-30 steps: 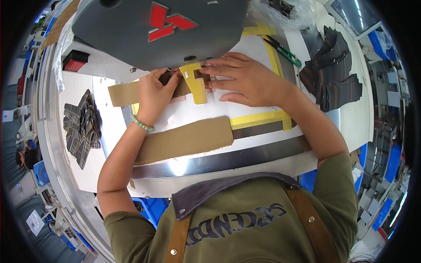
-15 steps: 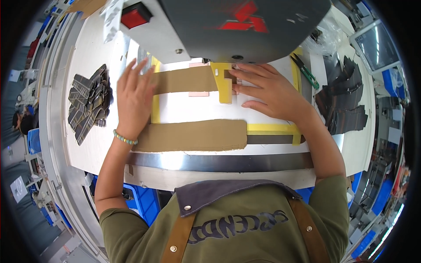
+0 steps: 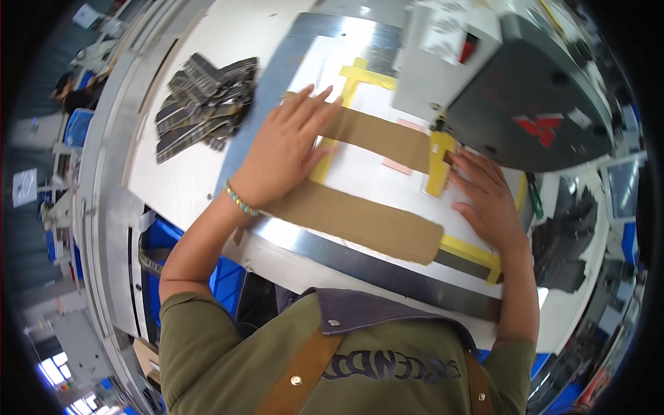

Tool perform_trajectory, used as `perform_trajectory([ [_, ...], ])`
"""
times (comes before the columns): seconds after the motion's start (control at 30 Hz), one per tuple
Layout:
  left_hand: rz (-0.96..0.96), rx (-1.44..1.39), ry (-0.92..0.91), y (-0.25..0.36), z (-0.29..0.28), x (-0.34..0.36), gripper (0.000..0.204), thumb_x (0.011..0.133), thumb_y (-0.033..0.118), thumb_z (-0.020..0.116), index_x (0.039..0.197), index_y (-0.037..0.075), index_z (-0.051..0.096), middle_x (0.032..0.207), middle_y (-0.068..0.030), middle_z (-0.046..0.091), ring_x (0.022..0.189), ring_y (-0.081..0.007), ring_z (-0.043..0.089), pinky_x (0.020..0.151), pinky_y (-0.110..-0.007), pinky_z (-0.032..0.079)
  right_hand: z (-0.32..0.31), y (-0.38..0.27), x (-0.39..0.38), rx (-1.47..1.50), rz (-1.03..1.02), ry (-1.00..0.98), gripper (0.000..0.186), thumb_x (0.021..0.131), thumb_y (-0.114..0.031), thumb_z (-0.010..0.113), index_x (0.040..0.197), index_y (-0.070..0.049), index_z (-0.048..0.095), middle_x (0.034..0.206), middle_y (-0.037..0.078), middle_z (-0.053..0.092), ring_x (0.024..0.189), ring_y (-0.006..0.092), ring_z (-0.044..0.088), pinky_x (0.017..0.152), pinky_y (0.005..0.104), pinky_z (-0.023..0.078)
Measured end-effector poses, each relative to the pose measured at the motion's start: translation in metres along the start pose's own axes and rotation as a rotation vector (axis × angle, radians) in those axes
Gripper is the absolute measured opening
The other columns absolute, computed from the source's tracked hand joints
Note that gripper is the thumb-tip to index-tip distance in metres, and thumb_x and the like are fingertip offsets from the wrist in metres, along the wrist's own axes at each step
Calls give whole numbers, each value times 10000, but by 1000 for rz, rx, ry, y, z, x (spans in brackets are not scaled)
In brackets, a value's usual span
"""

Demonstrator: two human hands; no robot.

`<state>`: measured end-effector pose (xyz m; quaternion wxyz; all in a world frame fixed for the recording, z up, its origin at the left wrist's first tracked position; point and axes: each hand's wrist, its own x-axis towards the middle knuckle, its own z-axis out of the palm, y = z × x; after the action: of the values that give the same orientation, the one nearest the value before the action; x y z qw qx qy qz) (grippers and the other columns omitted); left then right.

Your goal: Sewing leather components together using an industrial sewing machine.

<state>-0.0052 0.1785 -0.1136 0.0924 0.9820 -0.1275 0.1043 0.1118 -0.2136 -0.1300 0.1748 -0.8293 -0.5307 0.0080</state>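
Note:
My left hand [image 3: 285, 145], a bead bracelet at its wrist, lies with fingers spread over the left end of the upper brown cardboard-like strip [image 3: 379, 135]. That strip's right end meets a yellow notched plate [image 3: 438, 166] below the machine head. My right hand [image 3: 486, 200] is open, its fingertips at the plate's right edge by a small dark piece [image 3: 448, 158], partly hidden. Pink patches [image 3: 396, 167] show beside the upper strip. Nearer me, a second brown strip [image 3: 360, 220] lies across the white work surface [image 3: 373, 181].
A grey machine head [image 3: 536, 104] overhangs the plate. Dark plaid fabric pieces [image 3: 204, 104] are heaped at left, with more dark fabric pieces [image 3: 570, 242] at right. A green-handled cutter [image 3: 535, 196] lies beyond my right hand. Yellow tape [image 3: 470, 254] borders the surface; a metal strip [image 3: 387, 266] runs along the front.
The whole view has swung round, so the table and machine appear tilted. My left hand, blurred before, now rests on the strip's left end. My right hand stays beside the yellow plate.

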Motion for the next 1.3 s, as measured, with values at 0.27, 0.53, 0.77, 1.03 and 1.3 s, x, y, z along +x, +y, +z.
perform_trajectory([
  [0.27, -453, 338, -125, -154, -82, -21, 408, 932, 63, 763, 1339, 55, 739, 1278, -130, 745, 1226, -358, 680, 1041, -452, 556, 5, 15, -3, 171, 134, 155, 350, 1037, -138, 661, 1358, -26, 746, 1478, 147, 693, 1367, 420, 620, 1192, 487, 454],
  [0.53, -475, 154, -32, -211, -56, -38, 206, 957, 94, 727, 1130, 40, 825, 1092, -144, 808, 1067, -372, 747, 963, -459, 585, 4, 10, 0, 165, 122, 170, 301, 1047, -132, 670, 1311, -25, 766, 1458, 130, 707, 1328, 404, 638, 1167, 467, 468],
  [0.77, -671, -123, 909, -211, -64, -66, 143, 987, 112, 757, 1072, 23, 830, 934, -124, 811, 853, -303, 768, 786, -360, 593, -5, 7, -2, 82, 110, 285, 285, 1042, -88, 656, 1294, -21, 771, 1402, 132, 737, 1272, 392, 666, 1138, 460, 492],
  [1.03, 288, 269, 738, 4, -76, -54, 230, 768, -8, 834, 986, 56, 801, 1078, -89, 798, 923, -265, 757, 751, -360, 612, -35, -84, 21, 1131, 323, -91, 336, 1108, -127, 596, 1396, 19, 691, 1307, 159, 759, 1171, 265, 733, 1052, 416, 549],
  [1.3, 711, -94, 521, 92, 1, -52, 285, 974, 221, 791, 1144, -7, 767, 1154, -140, 745, 1055, -274, 742, 821, -346, 603, 1, -135, 41, 1514, 677, -325, 383, 1110, -91, 619, 1472, 31, 604, 1204, 113, 750, 1103, 147, 705, 947, 334, 584],
])
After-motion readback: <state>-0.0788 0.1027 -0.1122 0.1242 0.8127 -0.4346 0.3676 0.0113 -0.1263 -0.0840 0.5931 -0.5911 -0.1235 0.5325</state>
